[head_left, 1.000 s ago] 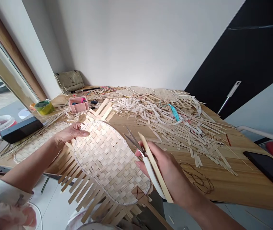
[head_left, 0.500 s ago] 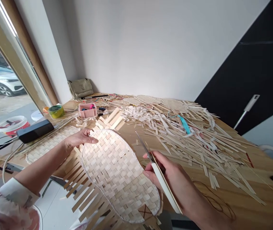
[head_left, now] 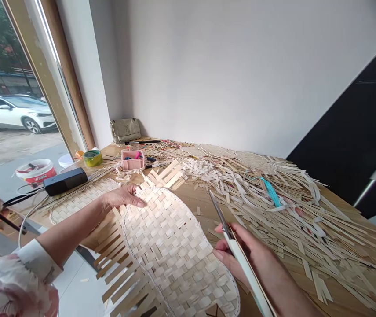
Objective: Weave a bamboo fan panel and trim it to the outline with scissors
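Left hand (head_left: 122, 197): open, palm down, fingers loosely extended; fingertips rest on the upper rim of the mat.

Right hand (head_left: 249, 259): closed, gripping scissors (head_left: 219, 214) with the blades pointing up and away, tips clear of the weave. A long pale flat strip (head_left: 250, 277) is held in the same grip and runs down past the heel of the hand.

Task item: woven bamboo mat (head_left: 177, 255), sole-shaped, lying between the two hands, directly under and right of the left hand, left of the right hand. Its far end is on the worktop (head_left: 201, 215); its near end runs out of frame. A thin stitched line follows the rim.

Left of mat: loose fringe of strip ends (head_left: 122, 268), below the left hand.

Beyond left hand: second woven mat (head_left: 80, 203), partly under the left forearm; black power bank (head_left: 65, 181); green tape roll (head_left: 92, 158); pink box (head_left: 132, 160) holding small items.

Right of right hand: heap of cut bamboo strips (head_left: 290, 224) covering much of the worktop, with a teal strip (head_left: 271, 192) on top.

Left forearm end: floral sleeve (head_left: 16, 281) with a white cuff.
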Demonstrator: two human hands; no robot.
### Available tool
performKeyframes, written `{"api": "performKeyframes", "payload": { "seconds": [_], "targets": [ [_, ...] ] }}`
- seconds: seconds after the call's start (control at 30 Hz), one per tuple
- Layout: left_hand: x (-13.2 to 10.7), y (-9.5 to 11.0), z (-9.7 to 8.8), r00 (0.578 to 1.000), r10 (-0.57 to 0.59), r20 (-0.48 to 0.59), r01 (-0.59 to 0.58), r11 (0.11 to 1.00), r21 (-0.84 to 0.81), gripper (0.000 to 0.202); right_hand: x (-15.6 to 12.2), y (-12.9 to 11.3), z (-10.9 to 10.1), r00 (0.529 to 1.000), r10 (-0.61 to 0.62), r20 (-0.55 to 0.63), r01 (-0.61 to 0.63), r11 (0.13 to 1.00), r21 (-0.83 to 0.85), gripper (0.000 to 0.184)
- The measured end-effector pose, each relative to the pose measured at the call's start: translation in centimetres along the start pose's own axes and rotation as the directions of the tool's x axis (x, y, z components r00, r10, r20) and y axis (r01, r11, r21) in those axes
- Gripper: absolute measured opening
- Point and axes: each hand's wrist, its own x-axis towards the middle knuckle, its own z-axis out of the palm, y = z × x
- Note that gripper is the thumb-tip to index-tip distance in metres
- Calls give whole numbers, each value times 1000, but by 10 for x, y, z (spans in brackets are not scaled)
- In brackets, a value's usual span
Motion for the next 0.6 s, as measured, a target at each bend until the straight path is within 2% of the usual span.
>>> {"api": "performKeyframes", "payload": {
  "seconds": [0.1,0.3,0.5,0.6],
  "targets": [
    [0,0,0,1000,20,5,-20,1000,-1,29,0,-1,2,1000,-17,-9,17,1000,12,30],
    [0,0,-2,999,32,18,-32,999,25,26,3,-1,1,998,21,67,-27,996,86,32],
    [-9,3,-2,994,-57,-95,68,991,115,27,0,-11,-6,983,-32,182,19,997,73,26],
    [-10,7,-1,986,-80,-147,98,988,121,26,-1,-8,-7,983,-90,162,82,995,51,24]
  ]
}}
